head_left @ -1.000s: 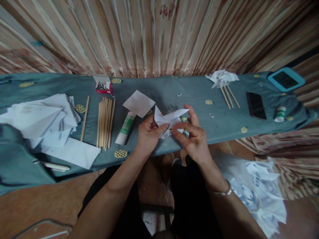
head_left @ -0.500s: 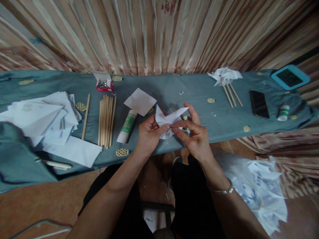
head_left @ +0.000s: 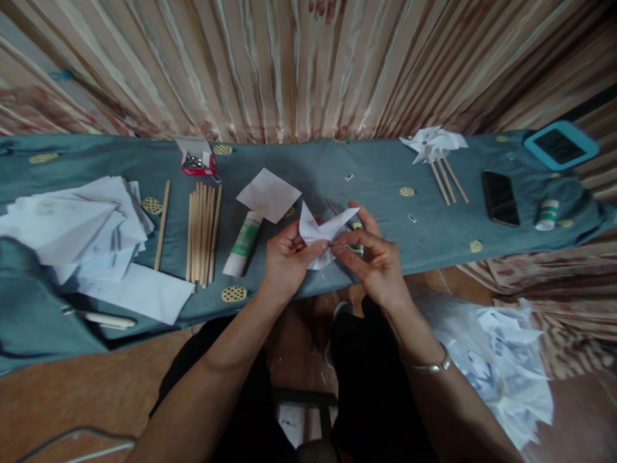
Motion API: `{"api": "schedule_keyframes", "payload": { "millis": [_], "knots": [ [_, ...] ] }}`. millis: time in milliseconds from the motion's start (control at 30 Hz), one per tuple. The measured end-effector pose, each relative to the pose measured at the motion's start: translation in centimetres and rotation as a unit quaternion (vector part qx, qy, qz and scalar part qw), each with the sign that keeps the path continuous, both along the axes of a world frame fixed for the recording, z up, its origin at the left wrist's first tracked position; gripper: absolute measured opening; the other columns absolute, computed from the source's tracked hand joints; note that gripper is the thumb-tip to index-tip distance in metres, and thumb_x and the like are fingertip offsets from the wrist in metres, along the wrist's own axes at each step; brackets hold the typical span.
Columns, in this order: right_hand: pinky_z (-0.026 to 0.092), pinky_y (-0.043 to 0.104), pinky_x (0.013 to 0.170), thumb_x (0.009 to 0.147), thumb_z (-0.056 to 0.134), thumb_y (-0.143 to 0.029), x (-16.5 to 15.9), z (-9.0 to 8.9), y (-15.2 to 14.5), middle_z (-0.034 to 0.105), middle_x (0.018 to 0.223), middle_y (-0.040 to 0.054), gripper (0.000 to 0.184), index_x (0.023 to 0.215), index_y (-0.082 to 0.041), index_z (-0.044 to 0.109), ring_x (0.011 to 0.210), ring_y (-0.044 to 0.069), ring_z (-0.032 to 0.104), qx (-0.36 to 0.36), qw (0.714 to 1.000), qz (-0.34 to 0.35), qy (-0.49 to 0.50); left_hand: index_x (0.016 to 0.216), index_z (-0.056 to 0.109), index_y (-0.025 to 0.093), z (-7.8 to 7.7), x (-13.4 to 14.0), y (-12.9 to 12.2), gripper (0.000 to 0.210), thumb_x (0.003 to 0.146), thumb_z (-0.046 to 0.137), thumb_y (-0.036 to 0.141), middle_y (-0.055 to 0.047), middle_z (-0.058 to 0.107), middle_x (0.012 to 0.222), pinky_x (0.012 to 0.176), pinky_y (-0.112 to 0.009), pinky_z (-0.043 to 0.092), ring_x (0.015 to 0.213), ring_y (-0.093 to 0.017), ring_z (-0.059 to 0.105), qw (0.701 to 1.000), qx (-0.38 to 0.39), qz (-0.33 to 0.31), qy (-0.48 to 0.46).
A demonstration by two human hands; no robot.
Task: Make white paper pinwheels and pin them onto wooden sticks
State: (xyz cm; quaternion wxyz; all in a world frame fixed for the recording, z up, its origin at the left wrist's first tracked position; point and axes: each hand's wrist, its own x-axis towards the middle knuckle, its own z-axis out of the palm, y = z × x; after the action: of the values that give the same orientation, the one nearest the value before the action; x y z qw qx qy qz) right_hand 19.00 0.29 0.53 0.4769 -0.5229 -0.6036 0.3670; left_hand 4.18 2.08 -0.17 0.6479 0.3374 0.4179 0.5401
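Observation:
A white paper pinwheel [head_left: 321,226] with raised, pointed blades is held over the near edge of the table. My left hand [head_left: 290,258] grips it from the left, thumb pressed close to its centre. My right hand [head_left: 373,257] is closed at the pinwheel's middle, thumb and index finger pinching what looks like a small dark pin; its exact kind is too small to make out. Partly hidden behind the right hand lie scissors [head_left: 355,227] with green handles. A square paper sheet [head_left: 270,193] and a green-and-white glue stick [head_left: 243,244] lie left of the pinwheel.
Wooden sticks [head_left: 203,235], a red box of small metal pieces [head_left: 197,164] and stacked paper [head_left: 72,225] occupy the left side. Finished pinwheels [head_left: 436,145], a phone [head_left: 500,198], another glue stick [head_left: 547,215] and a blue-framed device [head_left: 562,146] are at right. A bag of paper [head_left: 506,366] stands below.
Both hands keep their grip on the pinwheel, with only slight finger movement at its centre. The whole view has shifted a little, and more of the scissors shows behind the right hand.

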Motion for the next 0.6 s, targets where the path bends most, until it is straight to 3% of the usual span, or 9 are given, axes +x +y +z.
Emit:
{"api": "schedule_keyframes", "payload": {
  "millis": [267, 600],
  "knots": [
    [0.022, 0.049, 0.116, 0.075, 0.072, -0.028, -0.34, -0.58, 0.24, 0.047, 0.144, 0.0009, 0.006, 0.073, -0.024, 0.068, 0.135, 0.029, 0.042, -0.038, 0.998, -0.008, 0.050, 0.096, 0.069, 0.015, -0.38, -0.16, 0.09, 0.043, 0.056, 0.081, 0.026, -0.001, 0.072, 0.081, 0.069, -0.029, 0.052, 0.073, -0.016, 0.065, 0.999, 0.028, 0.008, 0.028],
    [0.024, 0.047, 0.115, 0.073, 0.074, -0.032, -0.77, -0.81, 0.25, 0.053, 0.139, 0.0003, 0.009, 0.073, -0.025, 0.068, 0.134, 0.026, 0.044, -0.046, 0.995, -0.018, 0.086, 0.098, 0.070, 0.017, -0.69, -0.42, 0.19, 0.046, 0.056, 0.084, 0.028, -0.002, 0.073, 0.084, 0.070, -0.029, 0.053, 0.074, -0.016, 0.065, 0.999, 0.030, 0.001, 0.030]
  ]
}}
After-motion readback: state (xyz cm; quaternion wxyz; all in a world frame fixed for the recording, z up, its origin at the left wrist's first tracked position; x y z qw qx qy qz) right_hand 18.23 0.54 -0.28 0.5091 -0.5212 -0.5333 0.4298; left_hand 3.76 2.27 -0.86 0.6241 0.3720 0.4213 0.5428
